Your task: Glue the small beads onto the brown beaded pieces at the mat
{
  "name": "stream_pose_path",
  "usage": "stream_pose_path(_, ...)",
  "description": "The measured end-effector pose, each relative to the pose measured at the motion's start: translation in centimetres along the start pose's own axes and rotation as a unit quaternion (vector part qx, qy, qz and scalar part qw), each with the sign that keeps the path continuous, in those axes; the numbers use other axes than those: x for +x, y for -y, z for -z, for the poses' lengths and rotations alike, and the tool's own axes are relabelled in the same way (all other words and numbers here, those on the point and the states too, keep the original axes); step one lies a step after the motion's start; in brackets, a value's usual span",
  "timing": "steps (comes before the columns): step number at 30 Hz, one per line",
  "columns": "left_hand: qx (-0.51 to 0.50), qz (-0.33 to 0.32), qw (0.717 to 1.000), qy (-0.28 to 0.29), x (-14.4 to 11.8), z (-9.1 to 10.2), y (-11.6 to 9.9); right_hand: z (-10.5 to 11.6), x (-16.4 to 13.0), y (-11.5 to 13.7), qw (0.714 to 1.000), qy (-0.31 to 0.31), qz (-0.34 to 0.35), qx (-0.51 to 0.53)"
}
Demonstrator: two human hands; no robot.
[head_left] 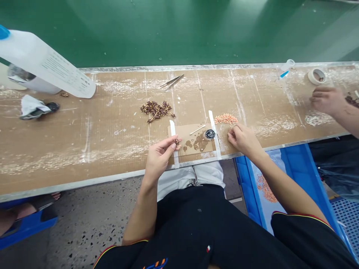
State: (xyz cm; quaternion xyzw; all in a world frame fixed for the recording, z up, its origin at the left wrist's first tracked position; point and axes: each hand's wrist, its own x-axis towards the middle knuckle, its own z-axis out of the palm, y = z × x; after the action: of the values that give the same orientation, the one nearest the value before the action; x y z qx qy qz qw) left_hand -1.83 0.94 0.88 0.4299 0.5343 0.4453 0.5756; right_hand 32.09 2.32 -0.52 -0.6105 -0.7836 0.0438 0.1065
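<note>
My left hand (161, 155) pinches a small brown part (177, 141) between thumb and fingertips, just over the left taped edge of a cardboard sheet (193, 141). My right hand (243, 138) rests on the bench with its fingertips curled at the near edge of a pile of small orange pieces (226, 118); whether it holds one I cannot tell. On the cardboard lie a thin white stick (197, 129), brown stains and a small round black dish (209, 133). A heap of brown parts (156, 109) lies farther back on the left.
Tweezers (172, 81) lie near the far edge. A large white plastic jug (45, 65) and a crumpled cloth (33, 107) are at the far left. Another person's hand (327, 100) works at the right beside a tape roll (316, 76). A blue bin (283, 183) stands below the bench.
</note>
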Motion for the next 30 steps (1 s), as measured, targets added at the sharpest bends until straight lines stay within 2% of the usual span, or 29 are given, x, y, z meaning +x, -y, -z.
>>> stream_pose_path(6,-0.008,0.001,1.0,-0.009,-0.1,-0.1,-0.2,0.2,0.2,0.1,0.999,0.005,-0.001,-0.035)
stream_pose_path(12,0.008,-0.017,1.0,-0.011,0.4,-0.6,0.3,0.7,0.3,-0.6,1.0,0.023,-0.006,0.011)
stream_pose_path(15,0.049,-0.056,0.996,-0.052,0.9,-0.9,1.1,1.0,0.5,-0.6,0.999,0.036,-0.012,0.023)
stream_pose_path(19,0.203,-0.139,0.962,-0.12,1.3,-0.8,1.3,1.6,0.8,-0.6,0.998,0.044,-0.019,0.041)
stream_pose_path(23,0.352,-0.193,0.911,-0.098,1.2,-0.9,0.4,1.9,1.0,-0.7,0.997,0.046,-0.02,0.055)
stream_pose_path(27,0.447,-0.169,0.877,-0.059,0.9,-2.1,-0.1,2.4,1.2,-0.9,0.996,0.065,-0.004,0.06)
stream_pose_path(30,0.46,-0.136,0.877,-0.025,1.0,-3.0,-0.3,2.7,1.4,-1.0,0.995,0.075,-0.001,0.067)
